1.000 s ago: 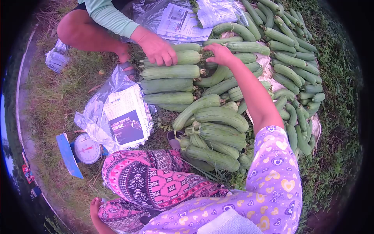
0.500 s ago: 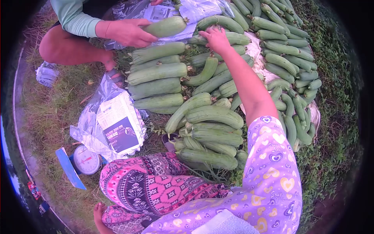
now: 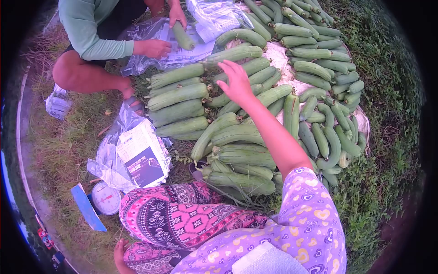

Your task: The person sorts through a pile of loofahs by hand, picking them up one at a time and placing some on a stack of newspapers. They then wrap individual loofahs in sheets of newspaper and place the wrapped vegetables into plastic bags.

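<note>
My right hand (image 3: 236, 83) is over the middle of the long green gourds, fingers spread and nothing in them. Close to it lies a gourd (image 3: 233, 54), and to its left is a neat row of gourds (image 3: 178, 97). One gourd (image 3: 291, 112) lies lengthwise right of my forearm. At the lower left edge, what looks like my left hand (image 3: 119, 250) is beside the patterned trousers; its fingers are too unclear to read. Below my right hand sits a heap of gourds (image 3: 244, 155).
A co-worker's hand (image 3: 178, 16) holds a gourd (image 3: 183, 36) over newspaper and plastic (image 3: 194, 51); the co-worker's other hand (image 3: 156, 48) is beside it. Printed papers (image 3: 142, 160) lie on plastic near a dial scale (image 3: 106, 197). More gourds (image 3: 315, 53) cover a pale sheet (image 3: 303, 86).
My right hand has moved down and left from the upper gourds. The curved gourd in the middle is gone from its spot. The co-worker's gourd is now over the newspaper, tilted downward.
</note>
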